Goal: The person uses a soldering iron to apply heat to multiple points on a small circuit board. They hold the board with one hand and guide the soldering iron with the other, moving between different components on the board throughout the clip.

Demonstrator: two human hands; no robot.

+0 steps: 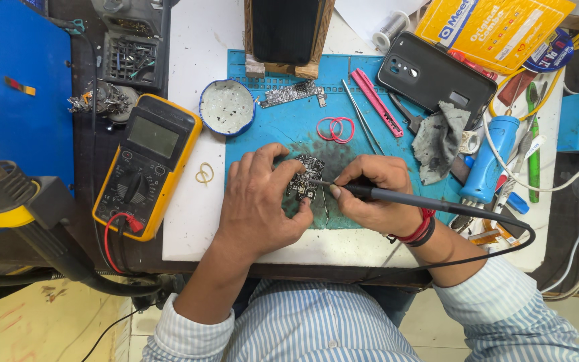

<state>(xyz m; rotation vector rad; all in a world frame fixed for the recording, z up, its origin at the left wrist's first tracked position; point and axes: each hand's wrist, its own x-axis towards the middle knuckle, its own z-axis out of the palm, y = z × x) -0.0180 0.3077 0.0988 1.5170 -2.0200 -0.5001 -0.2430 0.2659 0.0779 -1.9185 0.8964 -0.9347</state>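
Observation:
A small dark circuit board (308, 175) lies on the blue work mat (283, 131). My left hand (259, 200) rests on the mat and pins the board with its fingertips from the left. My right hand (373, 194) grips a black soldering iron (397, 196), held like a pen. The iron's tip touches the board's right side. Its black cable (504, 238) runs off to the right, past a red band on my wrist.
A yellow multimeter (147, 161) sits left of the mat, a round blue tin (227, 107) beside it. On the mat lie a second board (288, 94), pink rubber bands (335, 129), tweezers (362, 117), a pink tool (376, 102). A black phone back (433, 77), grey rag (440, 139), blue tool (490, 159) sit right.

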